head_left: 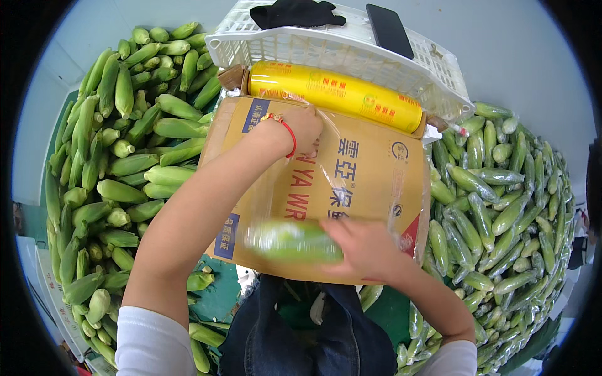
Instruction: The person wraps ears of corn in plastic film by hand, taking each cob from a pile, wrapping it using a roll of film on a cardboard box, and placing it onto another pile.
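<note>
The right hand has its fingers curled about the end of an ear of corn, blurred, pale green and glossy inside clear cling film, lying near the front edge of a flattened brown cardboard box. The left hand, a red cord at its wrist, presses closed fingers on the stretched film just below the yellow cling-film roll at the box's far edge. Behind the roll stands a white latticed plastic crate bearing a black cloth and a dark phone. Left lies a heap of matte, husked corn; right, a shiny pile of wrapped corn. Green floor shows beneath, pale wall beyond.
</note>
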`<state>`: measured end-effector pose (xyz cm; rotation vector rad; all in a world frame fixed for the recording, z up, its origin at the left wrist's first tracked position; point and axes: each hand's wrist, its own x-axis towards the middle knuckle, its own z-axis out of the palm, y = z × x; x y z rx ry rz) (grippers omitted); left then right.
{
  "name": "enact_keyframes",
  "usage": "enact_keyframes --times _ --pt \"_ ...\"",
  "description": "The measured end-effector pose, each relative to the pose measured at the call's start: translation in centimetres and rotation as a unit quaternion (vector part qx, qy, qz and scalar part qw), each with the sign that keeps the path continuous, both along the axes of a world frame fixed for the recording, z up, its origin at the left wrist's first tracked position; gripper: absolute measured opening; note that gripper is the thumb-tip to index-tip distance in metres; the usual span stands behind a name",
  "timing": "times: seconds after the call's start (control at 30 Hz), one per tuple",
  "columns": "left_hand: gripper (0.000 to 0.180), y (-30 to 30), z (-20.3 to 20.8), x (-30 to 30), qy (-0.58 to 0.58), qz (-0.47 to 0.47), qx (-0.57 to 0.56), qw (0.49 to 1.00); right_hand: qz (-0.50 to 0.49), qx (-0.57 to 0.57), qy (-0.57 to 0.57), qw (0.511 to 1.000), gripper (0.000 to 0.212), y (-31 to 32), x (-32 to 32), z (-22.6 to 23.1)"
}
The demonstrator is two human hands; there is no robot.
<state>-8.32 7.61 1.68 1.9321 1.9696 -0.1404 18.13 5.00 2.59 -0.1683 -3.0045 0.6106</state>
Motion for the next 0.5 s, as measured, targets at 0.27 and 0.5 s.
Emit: enact_keyframes --times 0.27,0.5 --pt "0.047 -7.1 2.0 2.9 -0.421 0.090 0.203 0.880 -0.179 -0.561 -0.206 0.782 0.078 -4.0 6.4 1.2" --pt "0.055 -12.8 1.6 9.7 -0.797 0.142 0.391 0.438 0.184 -0.979 -0.079 0.048 0.085 -6.5 -0.1 -2.3"
